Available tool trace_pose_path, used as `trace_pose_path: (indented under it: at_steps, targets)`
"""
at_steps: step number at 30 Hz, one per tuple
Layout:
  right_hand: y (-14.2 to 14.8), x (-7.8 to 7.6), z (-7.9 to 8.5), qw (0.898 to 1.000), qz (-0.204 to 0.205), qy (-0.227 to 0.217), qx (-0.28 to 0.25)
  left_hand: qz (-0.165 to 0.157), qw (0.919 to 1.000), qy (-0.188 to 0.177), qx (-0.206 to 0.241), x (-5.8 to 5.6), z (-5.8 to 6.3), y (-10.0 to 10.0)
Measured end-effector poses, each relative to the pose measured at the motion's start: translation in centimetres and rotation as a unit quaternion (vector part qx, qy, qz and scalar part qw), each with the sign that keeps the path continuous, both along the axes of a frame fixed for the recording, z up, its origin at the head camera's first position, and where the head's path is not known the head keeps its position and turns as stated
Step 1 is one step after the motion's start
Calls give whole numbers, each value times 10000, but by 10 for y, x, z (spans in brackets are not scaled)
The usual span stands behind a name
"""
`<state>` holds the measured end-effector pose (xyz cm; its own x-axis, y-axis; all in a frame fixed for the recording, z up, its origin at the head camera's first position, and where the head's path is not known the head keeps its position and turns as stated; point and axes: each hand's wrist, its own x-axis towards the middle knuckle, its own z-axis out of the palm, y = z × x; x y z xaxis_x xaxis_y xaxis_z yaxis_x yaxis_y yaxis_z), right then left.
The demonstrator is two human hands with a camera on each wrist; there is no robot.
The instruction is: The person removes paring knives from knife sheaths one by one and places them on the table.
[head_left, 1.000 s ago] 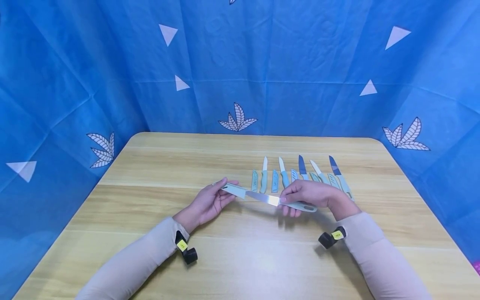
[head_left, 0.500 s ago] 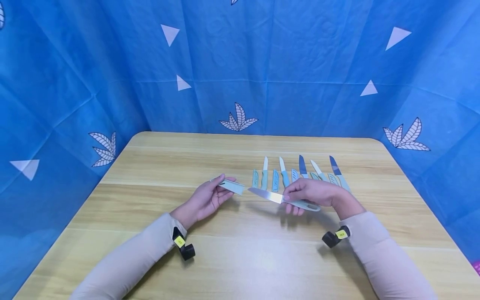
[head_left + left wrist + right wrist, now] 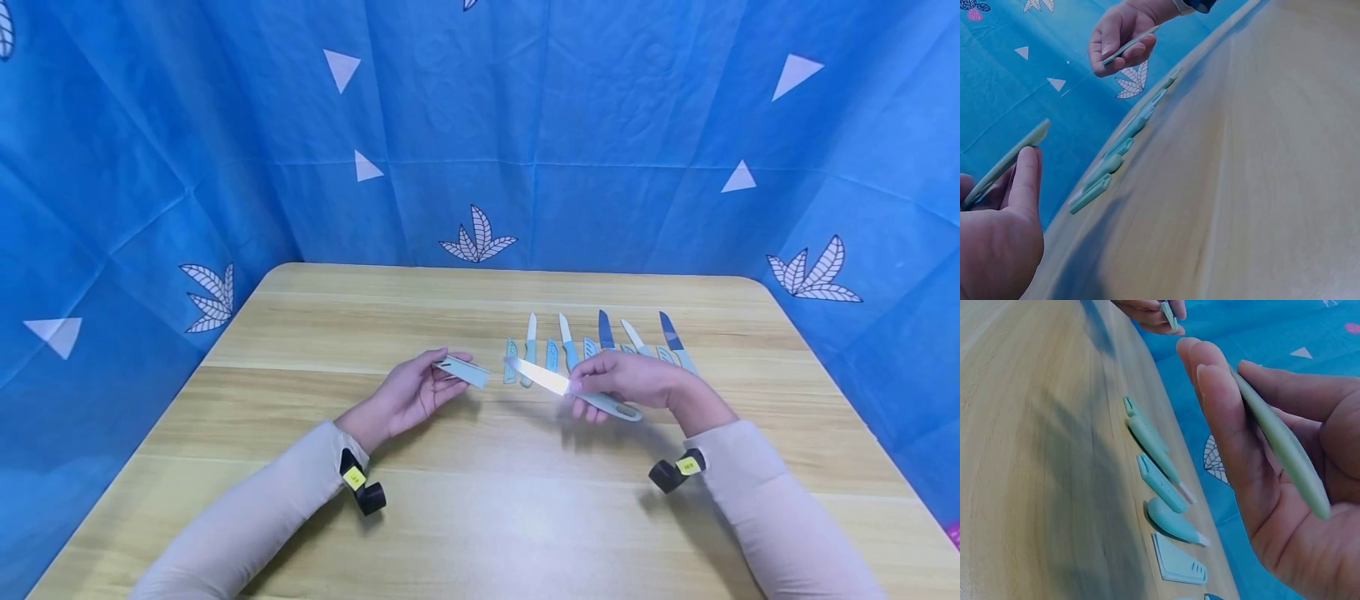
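Note:
My left hand (image 3: 411, 395) pinches a pale green blade sheath (image 3: 463, 371) between thumb and fingers, above the table. In my right hand (image 3: 619, 383) is a knife, gripped by its pale green handle (image 3: 1285, 447); the bright blade (image 3: 542, 377) points left toward the sheath. A gap separates the blade tip from the sheath's open end. Both things also show in the left wrist view, the sheath (image 3: 1007, 162) near and the knife handle (image 3: 1130, 45) farther off. Behind the right hand several knives lie in a row with sheaths between them, some handles partly hidden by that hand.
On the wooden table (image 3: 480, 517), the row starts at the left with a patterned sheath (image 3: 511, 361) and a white-bladed knife (image 3: 531, 350). At its right end lies a dark-bladed knife (image 3: 671, 332). A blue curtain (image 3: 480, 125) hangs round the table's back and sides.
The knife has come away from the sheath, moving slightly right, and its blade has turned to catch the light. The left hand has shifted a little left with the sheath.

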<state>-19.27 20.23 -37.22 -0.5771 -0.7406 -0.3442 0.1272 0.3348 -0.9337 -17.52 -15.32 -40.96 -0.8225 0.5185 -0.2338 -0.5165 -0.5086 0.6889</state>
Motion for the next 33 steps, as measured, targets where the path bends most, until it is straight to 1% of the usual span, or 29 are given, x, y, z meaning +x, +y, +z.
trace_pose_path:
  at_steps: [3, 7, 13, 17, 24, 33]
  targets:
    - [0, -1, 1, 10000, -55, 47, 23, -25, 9999, 79, -88, -1, 3, -1]
    - [-1, -2, 4, 9998, -125, 132, 65, 53, 9993, 117, -349, -2, 6, -1]
    - [-3, -4, 7, 9989, -312, 318, 127, 107, 9973, 177, -708, -5, 7, -2]
    - [-5, -5, 9, 9987, -362, 331, 130, 114, 9956, 225, -902, -6, 7, -3]
    - [-8, -5, 13, 9978, -460, 420, 229, 166, 9903, 376, -1325, -10, 9, -4]
    - [-14, -6, 16, 9975, -520, 419, 213, 175, 9827, 434, -1790, -15, 12, -6]
